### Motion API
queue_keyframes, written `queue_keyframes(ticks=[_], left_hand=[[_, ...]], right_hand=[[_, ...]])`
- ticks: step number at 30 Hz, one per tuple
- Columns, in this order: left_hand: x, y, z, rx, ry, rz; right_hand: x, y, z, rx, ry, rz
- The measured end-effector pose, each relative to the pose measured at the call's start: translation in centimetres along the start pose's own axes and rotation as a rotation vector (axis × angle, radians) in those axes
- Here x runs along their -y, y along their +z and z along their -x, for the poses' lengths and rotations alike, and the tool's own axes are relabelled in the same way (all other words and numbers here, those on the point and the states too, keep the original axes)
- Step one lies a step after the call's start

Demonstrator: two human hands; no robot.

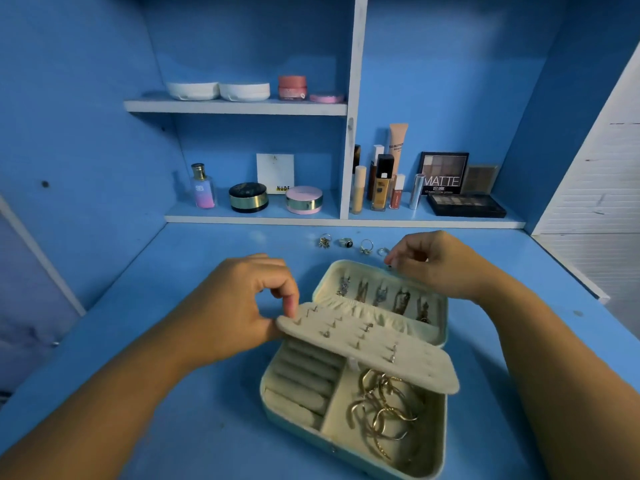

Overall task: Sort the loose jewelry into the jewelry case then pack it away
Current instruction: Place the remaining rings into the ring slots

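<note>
Left hand (pixel 239 306) thumb, forefinger pinch left corner of cream padded earring flap (pixel 374 344) over open pale-green jewelry case (pixel 294 432). Right hand (pixel 436 265) fingers curled at lid rim, grip unclear. 4 metal rings (pixel 345 242) behind.

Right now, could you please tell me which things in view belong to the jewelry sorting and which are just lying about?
Job: jewelry case, earring panel pinched by the left hand, gold hoops, loose rings.
Lying about: perfume bottle, powder compacts, foundation bottles, eyeshadow palettes, white tubs.
</note>
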State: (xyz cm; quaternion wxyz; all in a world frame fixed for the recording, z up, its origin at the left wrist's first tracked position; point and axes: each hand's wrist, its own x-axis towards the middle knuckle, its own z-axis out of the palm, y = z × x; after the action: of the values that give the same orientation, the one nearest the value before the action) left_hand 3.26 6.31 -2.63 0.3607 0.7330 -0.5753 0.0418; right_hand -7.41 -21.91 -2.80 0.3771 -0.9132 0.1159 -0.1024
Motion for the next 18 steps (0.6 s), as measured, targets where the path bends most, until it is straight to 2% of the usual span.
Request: queue_keyframes(ticks=[4, 8, 18], left_hand=[[0.2, 1.3, 1.7, -0.15, 0.117, -0.036], [0.6, 2.3, 2.6, -0.258, 0.204, -0.141], [1.0, 3.0, 3.1, -0.31, 0.197, -0.137]], right_hand=[[0.4, 0.9, 0.1, 0.03, -0.078, 0.197], [0.5, 1.4, 0.0, 0.048, -0.093, 0.257], [1.3, 2.6, 0.0, 0.116, -0.189, 0.25]])
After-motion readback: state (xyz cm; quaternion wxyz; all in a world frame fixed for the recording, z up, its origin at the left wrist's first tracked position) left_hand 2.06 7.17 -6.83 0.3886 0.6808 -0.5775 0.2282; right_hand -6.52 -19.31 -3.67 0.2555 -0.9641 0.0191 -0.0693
